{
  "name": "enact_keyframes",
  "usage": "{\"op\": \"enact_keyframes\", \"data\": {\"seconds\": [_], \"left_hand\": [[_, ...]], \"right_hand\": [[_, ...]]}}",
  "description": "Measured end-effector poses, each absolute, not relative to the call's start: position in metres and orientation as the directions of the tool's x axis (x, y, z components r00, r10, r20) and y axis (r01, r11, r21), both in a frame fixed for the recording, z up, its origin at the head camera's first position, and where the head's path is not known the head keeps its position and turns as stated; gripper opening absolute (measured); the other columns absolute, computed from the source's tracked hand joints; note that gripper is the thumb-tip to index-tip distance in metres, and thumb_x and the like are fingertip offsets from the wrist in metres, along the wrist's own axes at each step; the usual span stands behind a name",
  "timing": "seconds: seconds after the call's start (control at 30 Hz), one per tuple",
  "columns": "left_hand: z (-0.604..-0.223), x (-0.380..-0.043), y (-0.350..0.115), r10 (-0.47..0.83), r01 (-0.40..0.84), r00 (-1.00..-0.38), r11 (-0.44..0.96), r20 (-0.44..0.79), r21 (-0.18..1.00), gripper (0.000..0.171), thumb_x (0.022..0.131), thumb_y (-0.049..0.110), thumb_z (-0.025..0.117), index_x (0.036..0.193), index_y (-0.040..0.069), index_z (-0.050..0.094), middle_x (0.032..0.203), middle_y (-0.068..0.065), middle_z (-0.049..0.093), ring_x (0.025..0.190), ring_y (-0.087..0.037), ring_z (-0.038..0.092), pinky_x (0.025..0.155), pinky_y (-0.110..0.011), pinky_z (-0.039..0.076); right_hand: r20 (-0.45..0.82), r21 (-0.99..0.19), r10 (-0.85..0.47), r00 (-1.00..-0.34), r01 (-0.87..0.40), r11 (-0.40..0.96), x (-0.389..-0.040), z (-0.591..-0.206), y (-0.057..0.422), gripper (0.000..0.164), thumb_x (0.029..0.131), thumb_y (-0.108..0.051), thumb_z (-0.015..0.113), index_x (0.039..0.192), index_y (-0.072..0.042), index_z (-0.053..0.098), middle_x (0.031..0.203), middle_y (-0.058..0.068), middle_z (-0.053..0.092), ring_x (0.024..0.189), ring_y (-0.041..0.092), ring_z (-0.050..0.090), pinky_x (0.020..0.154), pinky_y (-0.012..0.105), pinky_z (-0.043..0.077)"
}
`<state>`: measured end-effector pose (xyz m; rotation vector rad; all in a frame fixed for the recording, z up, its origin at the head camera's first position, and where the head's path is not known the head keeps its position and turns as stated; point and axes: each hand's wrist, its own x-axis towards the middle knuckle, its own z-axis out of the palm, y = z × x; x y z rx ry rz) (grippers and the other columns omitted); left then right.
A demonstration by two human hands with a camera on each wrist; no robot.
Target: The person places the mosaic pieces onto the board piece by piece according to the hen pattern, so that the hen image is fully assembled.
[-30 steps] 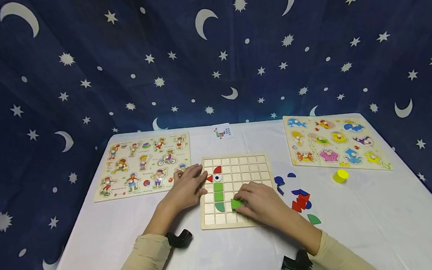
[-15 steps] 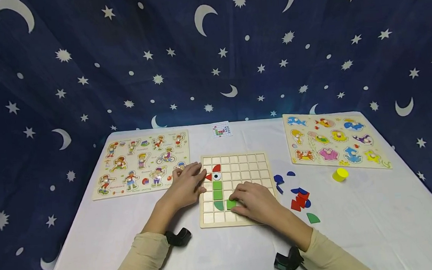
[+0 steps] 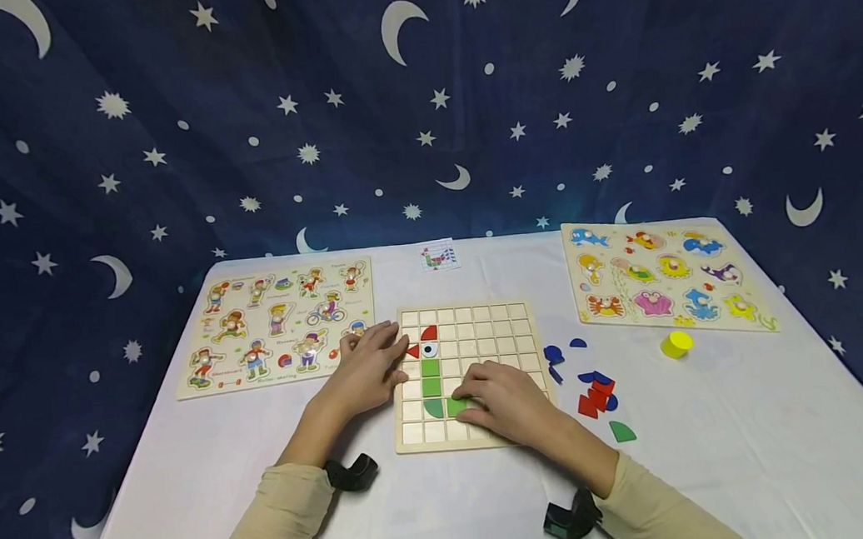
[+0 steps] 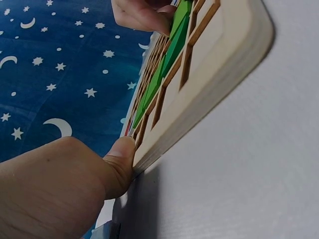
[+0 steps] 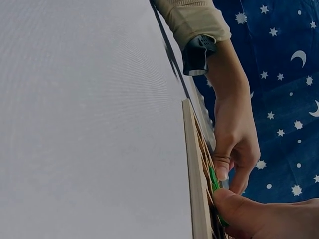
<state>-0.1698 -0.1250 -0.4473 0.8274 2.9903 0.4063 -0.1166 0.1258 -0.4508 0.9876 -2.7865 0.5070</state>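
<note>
The wooden grid board [image 3: 497,344] lies on the white table. My right hand [image 3: 508,402] pinches a green square tile [image 3: 455,406] at a cell low on the board, beside a dark green quarter-circle [image 3: 434,409]. Above that quarter-circle run two green squares [image 3: 430,368], a white eye tile [image 3: 429,350] and a red quarter-circle [image 3: 429,334]; a red triangle [image 3: 413,351] sits left of the eye. My left hand [image 3: 367,370] rests at the board's left edge, its thumb [image 4: 119,154] against the rim in the left wrist view.
Loose red pieces [image 3: 597,397], blue pieces [image 3: 553,354] and a green quarter-circle [image 3: 623,431] lie right of the board. A yellow cylinder [image 3: 676,344] stands beyond them. Picture puzzles flank the board, sports [image 3: 259,385] left and sea animals [image 3: 668,324] right. A pattern card [image 3: 440,255] lies behind.
My right hand has moved the green square left, up to the dark green quarter-circle, and lowered it to the cell. My left hand stays at the board's edge.
</note>
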Motion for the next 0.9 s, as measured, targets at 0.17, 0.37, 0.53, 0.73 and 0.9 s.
{"op": "enact_keyframes", "data": {"seconds": [0.17, 0.37, 0.53, 0.73, 0.9], "left_hand": [[-0.448, -0.17, -0.126, 0.504, 0.501, -0.862, 0.828, 0.055, 0.253, 0.055, 0.089, 0.037, 0.063, 0.137, 0.011, 0.053, 0.149, -0.011, 0.04, 0.142, -0.025, 0.029, 0.099, -0.053, 0.02], [-0.45, -0.169, -0.127, 0.503, 0.498, -0.863, 0.829, 0.049, 0.256, 0.056, 0.089, 0.038, 0.062, 0.138, 0.012, 0.052, 0.149, -0.011, 0.039, 0.142, -0.025, 0.028, 0.1, -0.054, 0.021], [-0.449, -0.169, -0.127, 0.504, 0.499, -0.862, 0.825, 0.052, 0.266, 0.057, 0.089, 0.038, 0.062, 0.138, 0.011, 0.051, 0.149, -0.011, 0.039, 0.142, -0.025, 0.028, 0.1, -0.054, 0.02], [-0.447, -0.17, -0.128, 0.502, 0.497, -0.863, 0.823, 0.059, 0.273, 0.058, 0.088, 0.04, 0.062, 0.137, 0.011, 0.052, 0.149, -0.012, 0.04, 0.142, -0.026, 0.028, 0.099, -0.053, 0.019], [-0.448, -0.171, -0.127, 0.509, 0.505, -0.858, 0.817, 0.063, 0.28, 0.058, 0.088, 0.039, 0.063, 0.137, 0.01, 0.053, 0.149, -0.011, 0.04, 0.142, -0.025, 0.028, 0.098, -0.053, 0.02]], "right_hand": [[0.231, -0.291, -0.565, -0.792, -0.611, 0.736, -0.116, -0.452, 0.123, 0.023, 0.079, -0.041, 0.074, 0.096, -0.025, 0.075, 0.09, -0.014, 0.063, 0.08, 0.003, 0.055, 0.071, 0.024, 0.046], [0.243, -0.314, -0.541, -0.805, -0.593, 0.742, -0.115, -0.455, 0.121, 0.023, 0.078, -0.042, 0.075, 0.094, -0.026, 0.076, 0.09, -0.015, 0.064, 0.083, 0.002, 0.057, 0.072, 0.024, 0.047], [0.255, -0.338, -0.516, -0.818, -0.575, 0.745, -0.114, -0.457, 0.12, 0.022, 0.076, -0.042, 0.076, 0.091, -0.026, 0.076, 0.089, -0.016, 0.064, 0.082, 0.002, 0.058, 0.071, 0.023, 0.047], [0.265, -0.355, -0.503, -0.823, -0.568, 0.743, -0.114, -0.453, 0.122, 0.022, 0.076, -0.043, 0.076, 0.09, -0.027, 0.075, 0.09, -0.016, 0.066, 0.084, 0.002, 0.06, 0.074, 0.025, 0.049], [0.277, -0.385, -0.462, -0.842, -0.538, 0.75, -0.113, -0.439, 0.137, 0.023, 0.075, -0.041, 0.078, 0.091, -0.025, 0.073, 0.092, -0.013, 0.066, 0.082, 0.003, 0.059, 0.073, 0.026, 0.049]]}}
